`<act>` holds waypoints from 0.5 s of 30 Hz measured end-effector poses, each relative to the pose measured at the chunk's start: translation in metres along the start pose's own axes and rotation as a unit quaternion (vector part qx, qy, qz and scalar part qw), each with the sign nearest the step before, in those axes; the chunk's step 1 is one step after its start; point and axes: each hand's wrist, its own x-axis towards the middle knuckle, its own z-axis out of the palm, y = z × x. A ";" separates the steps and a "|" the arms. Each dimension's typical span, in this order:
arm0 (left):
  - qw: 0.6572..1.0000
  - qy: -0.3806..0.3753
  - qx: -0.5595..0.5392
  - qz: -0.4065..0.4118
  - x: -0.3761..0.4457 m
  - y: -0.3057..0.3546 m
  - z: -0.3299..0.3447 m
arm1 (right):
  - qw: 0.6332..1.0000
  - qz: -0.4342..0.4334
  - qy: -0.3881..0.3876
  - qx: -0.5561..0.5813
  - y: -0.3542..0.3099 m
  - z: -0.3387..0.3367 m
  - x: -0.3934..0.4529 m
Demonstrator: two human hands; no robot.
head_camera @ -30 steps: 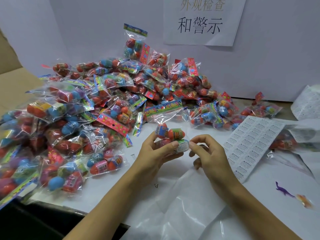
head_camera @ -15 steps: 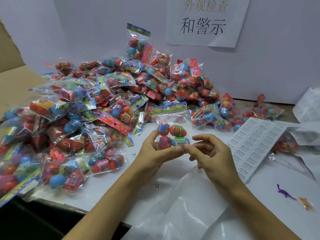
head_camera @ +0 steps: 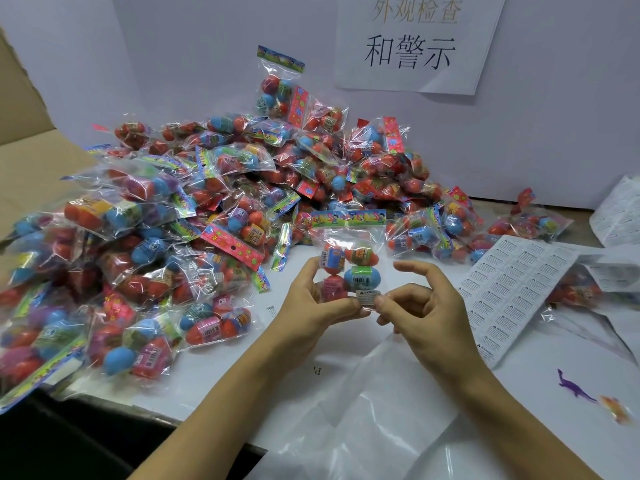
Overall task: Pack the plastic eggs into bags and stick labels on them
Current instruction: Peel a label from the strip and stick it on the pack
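Two hands meet above the white table [head_camera: 221,372]. The left hand [head_camera: 311,306] grips one bag [head_camera: 349,258] upright, four plastic eggs inside, above its fingers. The right hand [head_camera: 426,317] presses one small white label [head_camera: 369,296] onto the bag's lower corner with its thumb, fingers curled. One label sheet [head_camera: 512,289] lies right; a large heap of filled bags [head_camera: 214,202] lies behind.
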 end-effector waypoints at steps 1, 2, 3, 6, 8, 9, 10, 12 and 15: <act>1.000 0.001 0.002 0.003 0.000 0.000 0.000 | 1.000 0.000 -0.001 -0.002 0.000 0.000 0.000; 1.000 0.001 0.005 0.006 0.001 -0.001 0.000 | 1.000 0.001 -0.004 -0.002 0.000 0.000 0.000; 1.000 0.002 0.007 0.010 0.001 -0.001 0.000 | 1.000 0.002 -0.006 -0.001 0.000 0.000 -0.001; 1.000 0.000 0.011 0.016 0.001 -0.002 -0.001 | 1.000 0.006 -0.010 -0.001 0.000 0.000 -0.001; 1.000 -0.011 0.016 0.014 0.000 -0.001 -0.001 | 1.000 0.005 -0.009 -0.004 0.000 -0.001 -0.001; 1.000 -0.016 0.016 0.013 0.000 0.000 -0.001 | 1.000 0.001 -0.008 -0.010 0.000 -0.002 0.000; 1.000 -0.017 0.013 0.013 -0.001 0.000 0.000 | 1.000 -0.002 -0.008 -0.018 0.000 -0.002 0.000; 1.000 -0.010 0.002 0.016 -0.002 0.001 0.001 | 0.999 -0.011 -0.010 -0.030 0.000 -0.002 -0.001; 1.000 0.005 0.012 0.024 -0.003 0.003 0.002 | 0.999 -0.011 -0.004 -0.042 -0.002 0.001 -0.003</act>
